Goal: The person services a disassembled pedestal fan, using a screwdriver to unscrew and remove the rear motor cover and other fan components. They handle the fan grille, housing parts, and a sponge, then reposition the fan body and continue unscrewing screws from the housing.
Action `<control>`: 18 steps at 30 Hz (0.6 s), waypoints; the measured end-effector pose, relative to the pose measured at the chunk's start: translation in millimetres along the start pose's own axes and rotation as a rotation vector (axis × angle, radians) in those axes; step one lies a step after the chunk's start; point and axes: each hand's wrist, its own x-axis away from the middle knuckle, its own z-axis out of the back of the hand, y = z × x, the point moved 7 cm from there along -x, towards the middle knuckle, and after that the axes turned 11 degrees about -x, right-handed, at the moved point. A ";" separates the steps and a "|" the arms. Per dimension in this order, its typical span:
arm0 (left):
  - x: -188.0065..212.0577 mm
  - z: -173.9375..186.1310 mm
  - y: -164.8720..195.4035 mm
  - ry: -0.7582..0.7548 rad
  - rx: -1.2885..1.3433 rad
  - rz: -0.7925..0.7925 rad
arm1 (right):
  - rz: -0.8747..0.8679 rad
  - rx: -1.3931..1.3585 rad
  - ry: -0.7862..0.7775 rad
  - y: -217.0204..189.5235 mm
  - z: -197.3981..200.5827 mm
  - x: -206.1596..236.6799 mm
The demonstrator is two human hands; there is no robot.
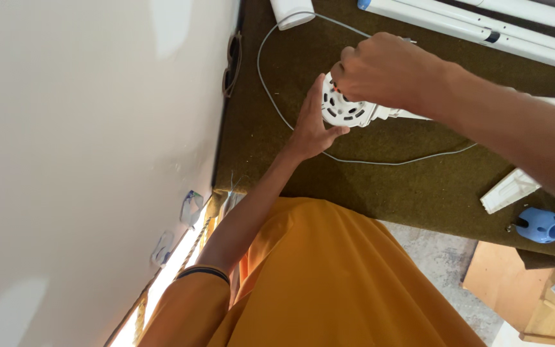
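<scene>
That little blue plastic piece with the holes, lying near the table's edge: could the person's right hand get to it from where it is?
Probably yes. The blue plastic piece lies uncovered on the dark olive table covering, below the right forearm. The right hand is busy at the round white slotted part, so it would have to let go first.

Single head-worn view, steeply downward and close over the dark green mat [277, 167], wall at left.

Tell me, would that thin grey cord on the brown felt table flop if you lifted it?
Probably floppy: the thin grey cord lies in loose curves on the brown felt table. It looks light, being so slender. It likely wouldn't slide freely, since one end disappears beneath the left hand.
</scene>
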 end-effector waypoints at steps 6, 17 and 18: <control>-3.6 3.7 3.1 0.019 -0.001 -0.034 | -0.142 -0.077 0.272 4.9 16.3 -2.6; -2.1 7.8 9.1 0.059 0.028 -0.086 | -0.161 -0.138 0.111 -2.3 -0.2 -11.0; -2.3 7.4 8.6 0.053 0.004 -0.087 | -0.183 -0.145 0.190 -1.2 5.1 -6.9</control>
